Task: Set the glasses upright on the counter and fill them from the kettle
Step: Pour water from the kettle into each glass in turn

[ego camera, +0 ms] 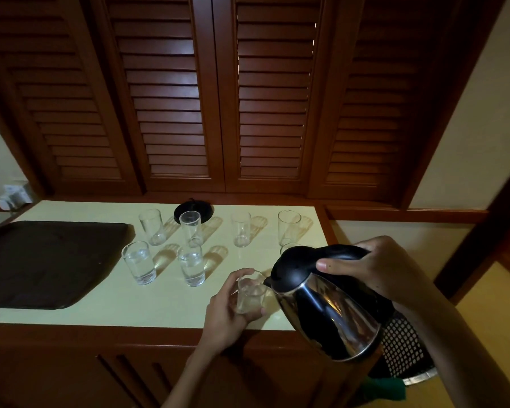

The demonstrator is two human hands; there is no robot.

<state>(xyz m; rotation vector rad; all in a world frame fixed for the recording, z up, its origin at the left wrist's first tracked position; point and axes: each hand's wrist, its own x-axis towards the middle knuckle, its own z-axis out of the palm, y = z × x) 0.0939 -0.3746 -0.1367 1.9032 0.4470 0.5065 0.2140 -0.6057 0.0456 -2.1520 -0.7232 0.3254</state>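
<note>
My right hand (374,267) grips the black handle of a steel kettle (327,307), tilted left with its spout at the rim of a clear glass (249,294). My left hand (228,312) holds that glass upright near the counter's front edge. Two glasses holding water (139,263) (191,265) stand left of it. Behind them, several empty glasses stand upright (151,226) (191,228) (241,229) (288,228). Another glass rim (289,247) peeks out behind the kettle lid.
The pale counter (100,307) carries a dark tray (44,263) on its left half. The black kettle base (193,212) sits at the back. Louvred wooden doors (171,92) rise behind. A perforated bin (404,348) stands on the floor at the right.
</note>
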